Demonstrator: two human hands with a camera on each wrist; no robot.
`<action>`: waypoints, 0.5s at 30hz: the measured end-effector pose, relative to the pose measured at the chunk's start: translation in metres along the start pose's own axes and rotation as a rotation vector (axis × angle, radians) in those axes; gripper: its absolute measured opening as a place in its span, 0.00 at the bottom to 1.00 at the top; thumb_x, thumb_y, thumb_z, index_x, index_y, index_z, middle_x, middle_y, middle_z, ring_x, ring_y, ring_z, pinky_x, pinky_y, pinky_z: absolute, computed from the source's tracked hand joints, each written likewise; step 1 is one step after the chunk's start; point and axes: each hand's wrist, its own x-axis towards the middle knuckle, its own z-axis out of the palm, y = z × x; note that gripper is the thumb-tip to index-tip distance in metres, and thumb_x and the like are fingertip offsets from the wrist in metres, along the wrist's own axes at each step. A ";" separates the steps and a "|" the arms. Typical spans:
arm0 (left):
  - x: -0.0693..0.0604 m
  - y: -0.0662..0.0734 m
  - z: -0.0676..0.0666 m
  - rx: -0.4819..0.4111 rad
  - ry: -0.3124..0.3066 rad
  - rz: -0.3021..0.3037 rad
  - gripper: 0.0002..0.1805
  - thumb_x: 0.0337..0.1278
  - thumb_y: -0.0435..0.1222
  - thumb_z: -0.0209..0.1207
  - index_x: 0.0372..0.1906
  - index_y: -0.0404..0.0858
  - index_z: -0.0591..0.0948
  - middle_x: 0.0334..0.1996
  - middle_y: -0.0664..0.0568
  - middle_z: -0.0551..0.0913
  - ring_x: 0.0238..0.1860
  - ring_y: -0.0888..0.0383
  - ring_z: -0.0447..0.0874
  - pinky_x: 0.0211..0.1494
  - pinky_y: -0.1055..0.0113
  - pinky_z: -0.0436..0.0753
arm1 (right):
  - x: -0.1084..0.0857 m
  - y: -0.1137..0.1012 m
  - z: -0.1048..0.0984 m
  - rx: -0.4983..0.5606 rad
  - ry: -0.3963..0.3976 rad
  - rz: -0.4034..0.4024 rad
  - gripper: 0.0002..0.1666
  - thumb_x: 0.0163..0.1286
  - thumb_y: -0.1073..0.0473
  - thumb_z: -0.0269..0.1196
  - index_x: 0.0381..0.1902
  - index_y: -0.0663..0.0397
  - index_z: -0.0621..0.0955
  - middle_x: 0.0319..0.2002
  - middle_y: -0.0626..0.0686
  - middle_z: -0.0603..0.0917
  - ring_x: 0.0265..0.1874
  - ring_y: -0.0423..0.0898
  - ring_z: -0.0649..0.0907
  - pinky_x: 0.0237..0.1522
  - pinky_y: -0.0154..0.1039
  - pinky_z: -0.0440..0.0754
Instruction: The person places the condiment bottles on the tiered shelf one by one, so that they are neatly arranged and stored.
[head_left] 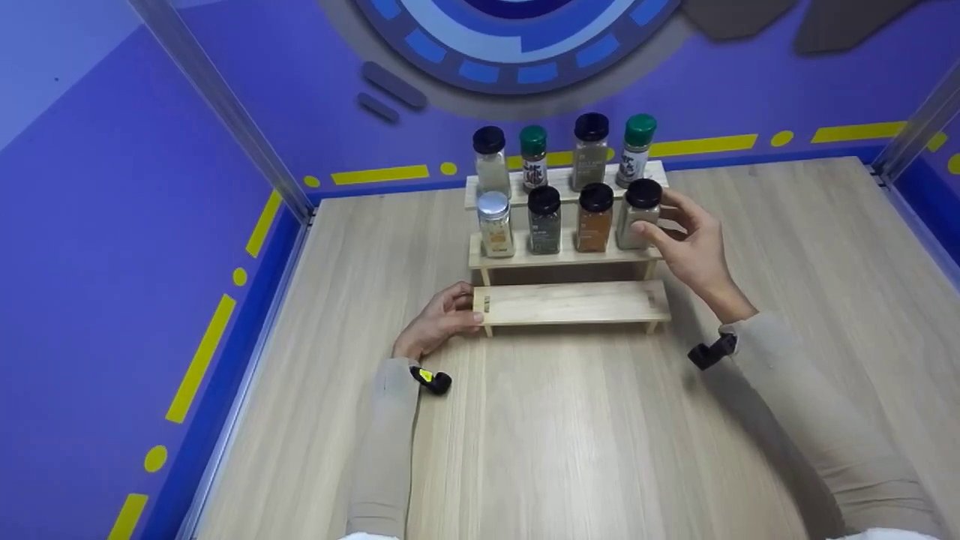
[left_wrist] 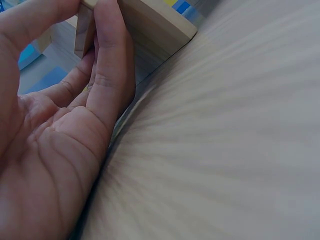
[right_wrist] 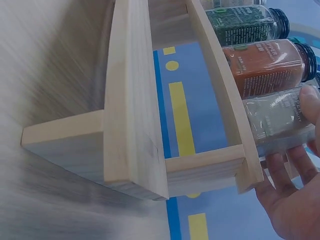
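A three-tier wooden spice rack point(head_left: 574, 304) stands on the table. My right hand point(head_left: 697, 251) grips a clear, black-lidded spice jar point(head_left: 643, 193) of pale grey-beige contents, at the right end of the middle tier. In the right wrist view this jar point(right_wrist: 275, 117) has its base at the shelf edge, the thumb on one side and fingers on the other. With thumb and fingers, my left hand point(head_left: 441, 322) pinches the left end of the lowest tier. The left wrist view shows that wooden end point(left_wrist: 84, 30) between thumb and fingers.
Beside the held jar stand an orange-red spice jar point(head_left: 594, 221), a dark green one point(head_left: 544, 225) and a silver-lidded one point(head_left: 496, 229). Several jars with black or green lids, such as a green-lidded jar point(head_left: 534, 157), line the top tier. A purple-blue wall point(head_left: 247, 90) rises behind.
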 end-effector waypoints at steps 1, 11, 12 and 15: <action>0.000 0.000 0.000 0.001 -0.003 -0.001 0.26 0.60 0.28 0.66 0.63 0.32 0.74 0.55 0.45 0.84 0.49 0.53 0.87 0.51 0.62 0.92 | 0.000 -0.001 0.000 -0.006 -0.003 0.001 0.33 0.66 0.73 0.74 0.68 0.62 0.81 0.54 0.37 0.87 0.53 0.39 0.87 0.56 0.30 0.88; 0.001 0.016 -0.008 0.064 -0.042 -0.042 0.25 0.65 0.28 0.68 0.64 0.32 0.73 0.55 0.44 0.84 0.46 0.53 0.90 0.48 0.63 0.93 | 0.008 -0.013 -0.010 -0.045 -0.050 -0.020 0.33 0.68 0.71 0.73 0.71 0.59 0.80 0.62 0.49 0.86 0.56 0.40 0.87 0.59 0.31 0.87; 0.001 0.019 -0.010 0.091 -0.048 -0.052 0.25 0.65 0.28 0.68 0.64 0.31 0.73 0.55 0.43 0.84 0.46 0.52 0.90 0.48 0.62 0.94 | 0.010 -0.016 -0.012 -0.042 -0.060 -0.027 0.33 0.69 0.71 0.72 0.71 0.59 0.80 0.63 0.52 0.86 0.56 0.42 0.87 0.60 0.33 0.87; 0.000 0.036 -0.016 0.209 -0.070 -0.105 0.26 0.65 0.29 0.68 0.64 0.30 0.73 0.55 0.39 0.84 0.46 0.46 0.91 0.51 0.53 0.94 | 0.016 -0.023 -0.022 -0.054 -0.090 -0.054 0.32 0.71 0.70 0.71 0.72 0.57 0.79 0.65 0.60 0.84 0.59 0.47 0.86 0.63 0.36 0.86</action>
